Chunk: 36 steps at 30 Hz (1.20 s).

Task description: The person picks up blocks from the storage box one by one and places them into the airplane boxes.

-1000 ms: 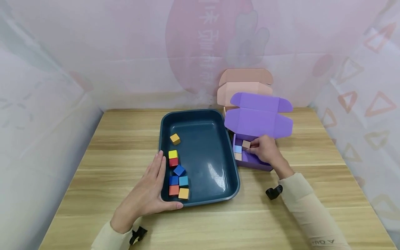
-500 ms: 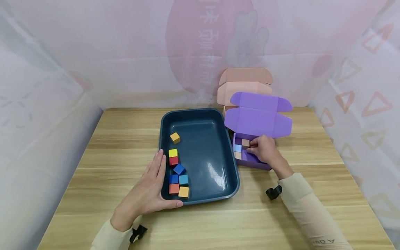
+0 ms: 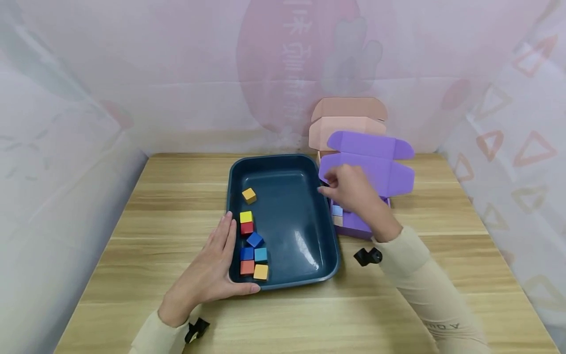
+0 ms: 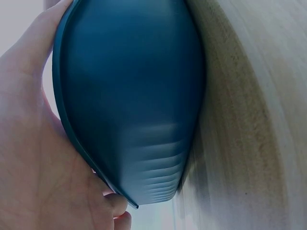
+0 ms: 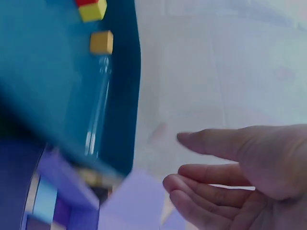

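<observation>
My left hand (image 3: 205,270) rests along the near left corner of the dark blue tray (image 3: 292,211), fingers straight on its left rim and thumb on its front rim. Along the tray's left side lie several coloured cubes, among them an orange cube (image 3: 249,195), a yellow cube (image 3: 246,216), a red cube (image 3: 247,228) and a teal cube (image 3: 261,255). Above the left part of the purple box (image 3: 353,230) is my right hand (image 3: 355,191). In the right wrist view nothing lies between its parted thumb and fingers. A light blue cube (image 3: 337,211) and a wooden cube (image 3: 337,221) sit inside the box.
Behind the purple box stands a peach box with its lid (image 3: 347,125) raised. The purple lid (image 3: 376,167) is up too. Both boxes are right beside the tray on the wooden table (image 3: 177,196). Printed cloth (image 3: 199,73) hangs behind and at the sides.
My right hand has lifted out of the purple box, away from the brownish cube it was touching, and moved up and left towards the tray's right rim. The left hand stays in place.
</observation>
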Tool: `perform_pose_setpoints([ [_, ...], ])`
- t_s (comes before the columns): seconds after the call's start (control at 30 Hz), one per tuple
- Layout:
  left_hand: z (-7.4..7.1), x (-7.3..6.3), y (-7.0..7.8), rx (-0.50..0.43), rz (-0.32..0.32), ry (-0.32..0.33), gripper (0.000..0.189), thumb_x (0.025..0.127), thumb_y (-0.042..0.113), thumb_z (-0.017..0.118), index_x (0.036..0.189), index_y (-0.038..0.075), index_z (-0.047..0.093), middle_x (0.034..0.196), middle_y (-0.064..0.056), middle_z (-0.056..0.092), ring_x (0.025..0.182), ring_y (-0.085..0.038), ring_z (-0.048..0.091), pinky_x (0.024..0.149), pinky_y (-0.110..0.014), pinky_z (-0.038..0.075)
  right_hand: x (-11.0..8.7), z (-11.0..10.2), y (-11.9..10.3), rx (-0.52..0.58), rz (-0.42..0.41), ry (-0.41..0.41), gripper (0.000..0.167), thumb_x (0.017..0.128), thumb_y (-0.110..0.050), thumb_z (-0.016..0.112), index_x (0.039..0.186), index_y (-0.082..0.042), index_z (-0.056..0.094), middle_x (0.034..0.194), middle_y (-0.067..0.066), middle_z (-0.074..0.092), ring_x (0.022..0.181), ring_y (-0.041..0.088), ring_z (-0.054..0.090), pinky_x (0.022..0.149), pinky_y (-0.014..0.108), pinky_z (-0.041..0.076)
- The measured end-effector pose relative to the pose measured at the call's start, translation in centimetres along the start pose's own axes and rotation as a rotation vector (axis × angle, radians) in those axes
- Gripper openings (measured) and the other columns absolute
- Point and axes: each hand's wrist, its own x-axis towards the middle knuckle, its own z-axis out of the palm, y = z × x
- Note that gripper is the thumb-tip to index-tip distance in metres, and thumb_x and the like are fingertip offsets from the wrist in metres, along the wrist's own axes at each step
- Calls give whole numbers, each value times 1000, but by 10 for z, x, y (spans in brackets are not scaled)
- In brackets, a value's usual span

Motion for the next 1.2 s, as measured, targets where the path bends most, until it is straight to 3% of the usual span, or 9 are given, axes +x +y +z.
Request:
perform_pose_setpoints([
  [0.33, 2, 2, 1, -1, 2, 4, 151, 66, 91, 73, 170, 6, 3, 180, -13, -5, 167, -36, 5, 131, -64, 22, 35, 53, -47, 136, -59, -57, 38, 97, -32, 79, 123, -4, 77, 116, 12, 77, 95, 21, 72, 87, 35, 65],
  [0.67, 0, -2, 0, -5, 9, 4, 148, 68, 87, 75, 170, 5, 5, 180, -14, -5, 166, -37, 6, 131, -64, 22, 66, 124, -68, 182, -27, -123, 41, 97, -31, 79, 124, -2, 76, 119, 13, 76, 91, 19, 71, 89, 34, 65],
  [0.77, 1, -2, 0, -13, 11, 4, 148, 68, 86, 75, 170, 5, 5, 180, -14, -4, 167, -36, 5, 131, -64, 21, 73, 140, -72, 195, 12, -118, 38, 96, -32, 80, 119, -2, 78, 111, 11, 77, 85, 17, 72, 84, 32, 66],
  [0.97, 2, -1, 0, -16, 8, 3, 147, 69, 86, 74, 170, 6, 5, 180, -14, -4, 167, -35, 5, 131, -64, 22, 82, 162, -76, 170, 87, -114, 31, 93, -36, 83, 101, -7, 82, 87, 4, 75, 72, 14, 68, 74, 27, 65],
  [1.2, 2, -1, 0, -16, -3, 0, 147, 68, 86, 75, 170, 6, 4, 180, -13, -5, 167, -35, 5, 131, -63, 22, 85, 173, -81, 90, 66, -86, 33, 92, -37, 83, 103, -7, 80, 93, 3, 78, 76, 13, 68, 88, 32, 65],
])
